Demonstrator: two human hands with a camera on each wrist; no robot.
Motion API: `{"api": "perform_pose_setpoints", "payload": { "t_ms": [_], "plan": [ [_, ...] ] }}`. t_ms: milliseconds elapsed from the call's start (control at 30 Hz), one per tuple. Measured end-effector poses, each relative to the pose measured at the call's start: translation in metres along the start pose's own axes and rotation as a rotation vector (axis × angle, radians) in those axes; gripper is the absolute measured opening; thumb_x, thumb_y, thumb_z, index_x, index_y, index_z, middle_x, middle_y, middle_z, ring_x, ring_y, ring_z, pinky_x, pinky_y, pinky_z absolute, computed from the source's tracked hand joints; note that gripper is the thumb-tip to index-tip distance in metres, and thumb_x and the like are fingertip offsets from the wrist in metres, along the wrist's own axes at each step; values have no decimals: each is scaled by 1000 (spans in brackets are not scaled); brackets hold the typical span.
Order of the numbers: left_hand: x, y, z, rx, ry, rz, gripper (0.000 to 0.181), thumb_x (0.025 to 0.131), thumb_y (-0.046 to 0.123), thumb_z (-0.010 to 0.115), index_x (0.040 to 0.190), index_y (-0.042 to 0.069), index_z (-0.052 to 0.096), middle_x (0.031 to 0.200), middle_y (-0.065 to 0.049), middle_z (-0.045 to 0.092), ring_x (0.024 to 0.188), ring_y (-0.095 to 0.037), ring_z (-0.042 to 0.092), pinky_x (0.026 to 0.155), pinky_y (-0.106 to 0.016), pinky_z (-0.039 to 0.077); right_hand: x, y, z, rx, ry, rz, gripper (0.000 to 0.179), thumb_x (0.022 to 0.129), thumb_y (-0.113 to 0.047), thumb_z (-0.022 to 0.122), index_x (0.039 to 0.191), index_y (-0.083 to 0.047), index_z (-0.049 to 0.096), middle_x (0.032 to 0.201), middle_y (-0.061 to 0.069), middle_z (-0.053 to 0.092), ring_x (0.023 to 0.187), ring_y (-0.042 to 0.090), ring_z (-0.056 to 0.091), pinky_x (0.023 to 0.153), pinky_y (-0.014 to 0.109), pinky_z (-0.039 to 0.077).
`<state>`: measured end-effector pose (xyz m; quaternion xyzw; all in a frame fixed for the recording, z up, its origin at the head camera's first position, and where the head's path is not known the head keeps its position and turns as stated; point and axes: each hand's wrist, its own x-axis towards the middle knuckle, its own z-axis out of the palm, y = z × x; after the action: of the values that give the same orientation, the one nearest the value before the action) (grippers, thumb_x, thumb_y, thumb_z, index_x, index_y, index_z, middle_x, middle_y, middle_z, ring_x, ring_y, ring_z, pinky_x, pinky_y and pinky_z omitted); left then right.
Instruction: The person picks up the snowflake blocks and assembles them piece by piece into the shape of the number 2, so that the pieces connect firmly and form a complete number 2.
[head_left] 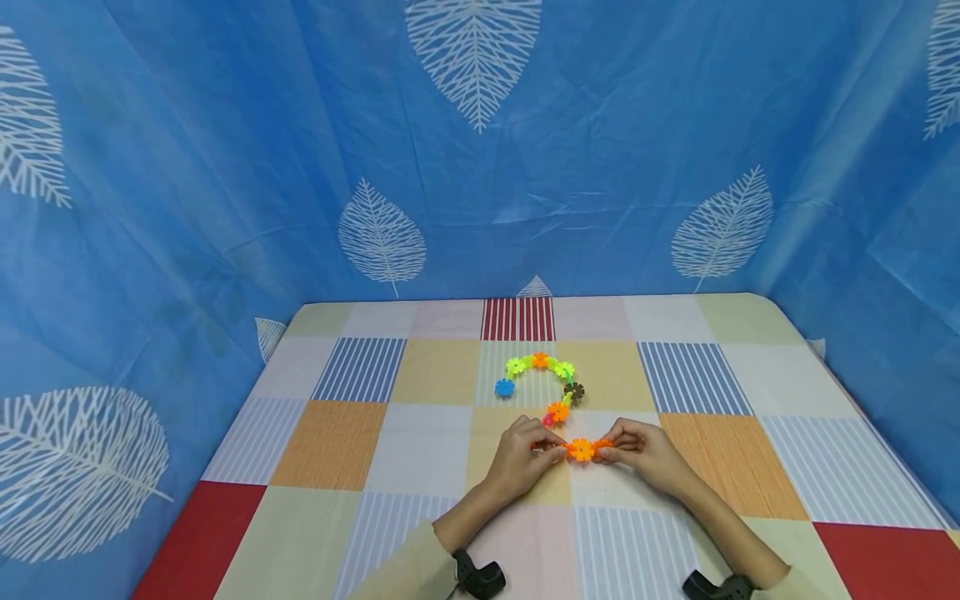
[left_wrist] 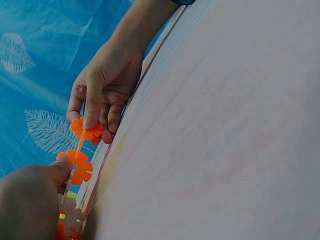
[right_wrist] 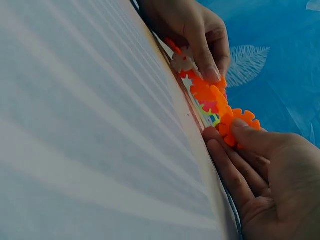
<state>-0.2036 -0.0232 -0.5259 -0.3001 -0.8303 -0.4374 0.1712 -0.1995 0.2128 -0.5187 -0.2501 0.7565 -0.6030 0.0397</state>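
Orange flower-shaped interlocking discs (head_left: 581, 450) are held in a short row between both hands, low over the table. My left hand (head_left: 525, 458) pinches the left end of this row between thumb and fingers. At the other end, my right hand (head_left: 648, 454) pinches an orange disc (right_wrist: 237, 127) with its thumb on the face. One disc stands edge-on between the two held discs in the right wrist view. Past the left hand, a pale disc (left_wrist: 70, 210) and red bits show, partly hidden. A curved chain of discs (head_left: 564, 369) lies just beyond; whether it joins the held row is hidden.
That chain runs from a blue disc (head_left: 505, 387) through yellow-green and orange ones to a dark disc (head_left: 574, 392), then orange and pink near the left hand. A patchwork-patterned cloth (head_left: 420, 442) covers the table. Blue leaf-print sheets (head_left: 585, 167) stand behind and at both sides.
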Motion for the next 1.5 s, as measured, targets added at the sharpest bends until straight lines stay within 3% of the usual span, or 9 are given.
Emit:
{"api": "perform_pose_setpoints", "payload": {
  "t_ms": [167, 300, 567, 867, 1067, 1167, 1267, 1367, 1500],
  "plan": [
    [0, -1, 0, -5, 28, 30, 8, 75, 17, 77, 78, 11, 72, 73, 6, 62, 68, -6, 46, 61, -13, 36, -1, 3, 6, -25, 35, -49, 7, 82, -2, 66, 81, 2, 60, 83, 10, 69, 75, 19, 67, 66, 29, 53],
    [1, -2, 0, -30, 70, 48, 9, 72, 17, 79, 76, 11, 73, 73, 6, 64, 67, -5, 47, 60, -13, 37, -1, 6, 11, 18, 59, -93, 4, 82, 6, 64, 81, 4, 60, 84, 15, 68, 75, 19, 67, 65, 29, 53],
    [1, -2, 1, -107, 99, 13, 7, 72, 12, 78, 76, 9, 73, 73, 4, 65, 67, -6, 48, 60, -14, 39, -4, 6, 19, 115, 98, -115, 8, 82, 10, 61, 79, 12, 53, 84, 24, 65, 76, 21, 68, 65, 36, 53],
    [1, -1, 4, -81, 94, 22, 7, 72, 13, 78, 76, 10, 73, 74, 4, 66, 69, -6, 51, 65, -16, 40, -4, -21, 25, -22, 165, -89, 8, 80, 10, 64, 76, 10, 57, 81, 25, 65, 74, 16, 67, 62, 26, 53],
    [0, 0, -1, 0, 79, 29, 7, 73, 16, 78, 77, 12, 74, 73, 8, 64, 70, -4, 48, 66, -17, 35, -4, -6, 26, -104, 199, -109, 10, 78, 11, 66, 80, 2, 62, 81, 17, 68, 73, 14, 66, 63, 22, 52],
    [-2, 2, -9, 109, 56, 58, 13, 73, 21, 78, 85, 15, 75, 77, 10, 61, 73, -5, 46, 68, -21, 32, -5, 3, 27, -222, 237, -122, 15, 77, 5, 70, 83, -8, 66, 81, 6, 69, 73, 11, 65, 64, 18, 50],
    [-6, 4, -24, 221, 24, 58, 32, 73, 28, 78, 103, 17, 71, 88, 8, 59, 85, -9, 47, 74, -28, 33, -4, 5, 27, -352, 287, -150, 18, 74, -1, 75, 82, -16, 67, 79, -5, 68, 71, 8, 62, 64, 14, 46],
    [-16, 5, -43, 295, -12, -17, 50, 71, 33, 79, 116, 16, 63, 98, 5, 58, 92, -13, 48, 78, -33, 35, -5, 4, 25, -456, 316, -183, 20, 71, -6, 79, 80, -19, 68, 78, -10, 64, 71, 5, 58, 64, 12, 43],
    [-30, 0, -61, 334, -52, -126, 46, 71, 34, 79, 110, 13, 65, 95, 3, 61, 87, -14, 52, 75, -31, 39, -6, 2, 24, -506, 291, -232, 21, 68, -7, 81, 79, -21, 68, 79, -12, 61, 73, 3, 55, 66, 11, 41]
  ]
}}
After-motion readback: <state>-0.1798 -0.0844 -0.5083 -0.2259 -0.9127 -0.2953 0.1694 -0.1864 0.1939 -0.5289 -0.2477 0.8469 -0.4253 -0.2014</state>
